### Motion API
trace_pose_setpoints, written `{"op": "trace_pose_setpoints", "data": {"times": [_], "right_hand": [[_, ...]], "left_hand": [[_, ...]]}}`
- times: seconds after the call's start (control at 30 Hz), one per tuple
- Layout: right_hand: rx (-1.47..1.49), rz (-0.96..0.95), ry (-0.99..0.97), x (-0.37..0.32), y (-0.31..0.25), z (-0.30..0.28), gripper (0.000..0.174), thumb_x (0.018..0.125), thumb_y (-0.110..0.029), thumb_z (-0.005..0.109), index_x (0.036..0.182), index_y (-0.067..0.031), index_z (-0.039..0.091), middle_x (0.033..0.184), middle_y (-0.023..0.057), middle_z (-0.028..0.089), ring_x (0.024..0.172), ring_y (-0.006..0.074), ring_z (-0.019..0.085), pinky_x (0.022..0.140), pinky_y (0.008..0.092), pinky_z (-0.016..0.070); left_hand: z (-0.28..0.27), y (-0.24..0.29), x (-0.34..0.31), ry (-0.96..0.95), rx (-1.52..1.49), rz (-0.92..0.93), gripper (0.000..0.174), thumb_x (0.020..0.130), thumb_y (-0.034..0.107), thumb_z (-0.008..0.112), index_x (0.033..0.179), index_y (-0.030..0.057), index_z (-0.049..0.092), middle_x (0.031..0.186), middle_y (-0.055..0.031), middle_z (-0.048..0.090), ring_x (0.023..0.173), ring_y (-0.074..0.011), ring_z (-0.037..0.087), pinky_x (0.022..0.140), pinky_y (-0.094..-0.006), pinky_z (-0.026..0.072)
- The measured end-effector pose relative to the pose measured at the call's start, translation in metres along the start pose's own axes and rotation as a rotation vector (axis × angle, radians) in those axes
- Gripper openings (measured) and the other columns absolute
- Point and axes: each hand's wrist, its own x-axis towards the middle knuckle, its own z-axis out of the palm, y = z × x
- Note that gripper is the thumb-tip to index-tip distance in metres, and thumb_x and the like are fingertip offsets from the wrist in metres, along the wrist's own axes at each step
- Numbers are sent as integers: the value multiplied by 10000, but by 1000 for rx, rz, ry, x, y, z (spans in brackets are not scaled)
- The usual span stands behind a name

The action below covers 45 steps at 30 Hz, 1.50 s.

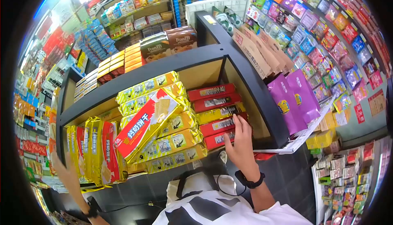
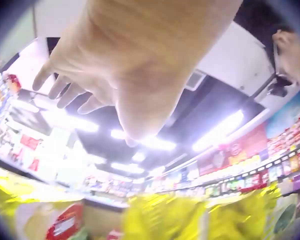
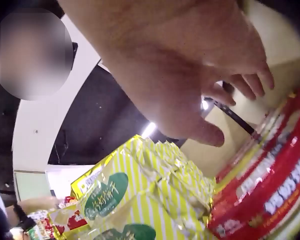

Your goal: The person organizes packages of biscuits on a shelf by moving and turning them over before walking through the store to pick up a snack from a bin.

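My right hand [image 1: 241,145] is over the right end of a stack of red biscuit packs [image 1: 215,127], one yellow pack [image 1: 221,114] among them. Its fingers are loosely bent, fingertips right at the packs' ends; the right wrist view shows the hand [image 3: 190,85] with nothing in its grip beside the red packs [image 3: 270,185]. My left hand [image 1: 67,176] is at the left, beside upright yellow and red biscuit packs [image 1: 93,149], fingers extended and holding nothing. Between the hands, a red and white biscuit pack [image 1: 141,122] lies slanted on stacked yellow packs [image 1: 176,145].
The packs sit in a black-framed display bin [image 1: 268,106]. Brown boxes [image 1: 180,40] and orange boxes [image 1: 133,57] line its far tier. Purple bags [image 1: 288,102] and brown paper bags [image 1: 256,53] hang at the right side. Stocked shelves surround the bin.
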Motion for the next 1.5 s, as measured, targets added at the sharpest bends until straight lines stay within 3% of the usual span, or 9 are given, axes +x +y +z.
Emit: {"op": "trace_pose_setpoints", "data": {"times": [0.2, 0.3, 0.33, 0.43, 0.77, 1.13, 1.23, 1.33, 1.5], "right_hand": [[185, 382, -191, -65, 28, 13, 554, 1019, -171, 775, 1448, 66, 518, 1272, 256, 685, 1149, 385, 697, 1022, 473, 559], [358, 534, -141, -90, 63, 43, 559, 1070, -255, 786, 1406, 66, 476, 1039, 170, 760, 931, 254, 764, 869, 373, 613], [440, 609, -81, -88, 66, 47, 562, 1075, -261, 783, 1406, 66, 467, 1055, 170, 762, 951, 240, 763, 875, 366, 611], [533, 742, -53, -76, 77, 50, 613, 1061, -230, 805, 1447, 46, 417, 1138, 171, 759, 1024, 215, 762, 901, 364, 612], [703, 710, -115, -63, 87, 63, 1316, 933, -107, 878, 1761, 23, -137, 1344, 228, 742, 1241, 297, 757, 1100, 399, 589], [800, 672, -133, -40, 89, 62, 1374, 946, -36, 857, 1754, -57, -255, 1378, 200, 715, 1237, 269, 745, 1091, 404, 588], [742, 696, -129, -43, 72, 48, 1308, 935, 11, 864, 1811, -125, -98, 1465, 292, 604, 1421, 364, 646, 1181, 454, 540], [-20, 188, -49, -40, 58, 30, 1213, 855, -36, 914, 1821, -182, 196, 1665, 305, 442, 1582, 444, 455, 1294, 546, 404], [-193, -120, -278, -10, 60, 44, 828, 874, -204, 838, 1651, -299, 568, 1800, 133, 366, 1651, 424, 349, 1334, 752, 190]], "left_hand": [[-110, 184, -69, 47, -620, 454, 502, 1042, 334, 758, 1398, -11, 675, 1466, -250, 643, 1347, -392, 616, 1109, -514, 490], [-111, 271, -97, -494, -1115, 907, 409, 824, 209, 916, 1206, 95, 823, 1261, -144, 774, 1088, -330, 739, 904, -451, 598], [-90, 293, -111, -810, -1296, 992, 591, 962, 170, 861, 1514, 59, 680, 1473, -202, 669, 1319, -376, 674, 1073, -451, 566], [-36, 359, -167, -1213, -1434, 983, 531, 1046, 228, 793, 1534, 70, 656, 1472, -227, 665, 1308, -397, 675, 1090, -455, 555], [30, 376, -218, -1622, -1170, 962, 556, 1161, 364, 621, 1611, 49, 536, 1530, -231, 608, 1380, -432, 617, 1186, -485, 486], [37, 392, -222, -1574, -1169, 985, 615, 1150, 318, 650, 1643, -6, 475, 1528, -249, 597, 1415, -415, 593, 1197, -468, 485], [37, 402, -228, -1474, -1266, 832, 717, 1134, 253, 689, 1713, -16, 363, 1581, -262, 531, 1471, -393, 567, 1238, -462, 470], [48, 418, -240, -1508, -1427, 526, 895, 1110, 135, 722, 1786, -10, 153, 1716, -249, 331, 1557, -382, 488, 1299, -479, 424], [59, 449, -269, -1356, -1585, 327, 962, 1124, 150, 694, 1795, -18, 25, 1799, -276, 186, 1627, -411, 391, 1327, -510, 373]]}}
